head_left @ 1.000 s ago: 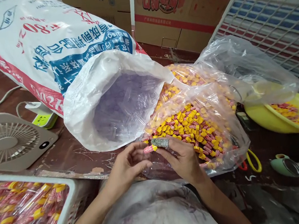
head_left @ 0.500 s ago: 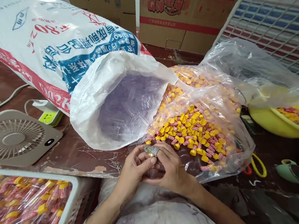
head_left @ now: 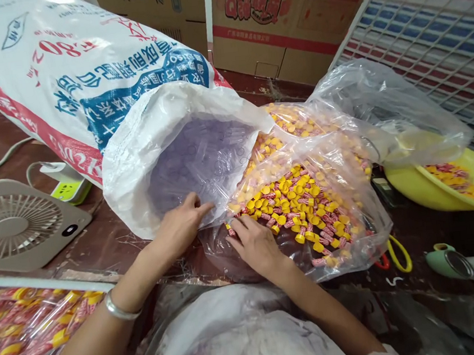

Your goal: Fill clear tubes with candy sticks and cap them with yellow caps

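Note:
My left hand [head_left: 180, 226] reaches into the mouth of the big white woven sack [head_left: 83, 86]. Its fingers are stretched out against the clear plastic tubes [head_left: 205, 158] inside, and it holds nothing I can see. My right hand [head_left: 254, 243] rests at the near edge of the clear plastic bag [head_left: 342, 132]. Its fingers curl down into the heap of yellow-capped red-and-white pieces [head_left: 298, 199], and the fingertips are hidden among them. A metal bangle [head_left: 117, 310] sits on my left wrist.
A white basket [head_left: 39, 277] of filled tubes stands at the near left, with a small fan [head_left: 17, 220] and a power strip [head_left: 66, 187] behind it. Yellow bowls [head_left: 453, 183] holding more pieces, scissors [head_left: 395, 254] and a green bottle [head_left: 470, 263] lie to the right. Cardboard boxes [head_left: 288, 19] stand behind.
My hands were together holding a capped piece in front of me. They have parted: the left went into the sack, the right into the bag of pieces.

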A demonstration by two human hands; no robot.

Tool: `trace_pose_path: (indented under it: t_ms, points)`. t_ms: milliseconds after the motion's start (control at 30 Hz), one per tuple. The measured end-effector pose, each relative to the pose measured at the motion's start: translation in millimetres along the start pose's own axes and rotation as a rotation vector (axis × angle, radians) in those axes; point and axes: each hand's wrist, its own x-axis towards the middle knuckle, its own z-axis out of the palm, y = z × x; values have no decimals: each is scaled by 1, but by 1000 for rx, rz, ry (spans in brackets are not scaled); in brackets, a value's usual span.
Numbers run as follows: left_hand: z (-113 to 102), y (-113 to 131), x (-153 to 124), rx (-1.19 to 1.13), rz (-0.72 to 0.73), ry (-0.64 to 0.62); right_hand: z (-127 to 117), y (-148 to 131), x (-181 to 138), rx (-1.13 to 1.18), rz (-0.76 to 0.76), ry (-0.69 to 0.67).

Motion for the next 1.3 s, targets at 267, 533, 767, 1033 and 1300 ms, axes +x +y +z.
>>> trace_pose_path:
  t_ms: [267, 533, 767, 1033, 1300]
  points:
    - [-5, 10, -24, -541, 19, 153, 4, 12, -7, 260, 47, 154]
    - [-10, 56, -46, -1042, -22, -125, -37, 1, -19, 793, 130, 411]
    - [0, 62, -50, -1503, -217, -262, -40, -4, -25, 559, -262, 235]
    - [-5, 73, -30, -1471, -97, -337, -34, -1, -30, 394, -233, 257]
    - [-28, 35, 36, 26, 78, 197, -38, 52, -25, 103, 111, 203]
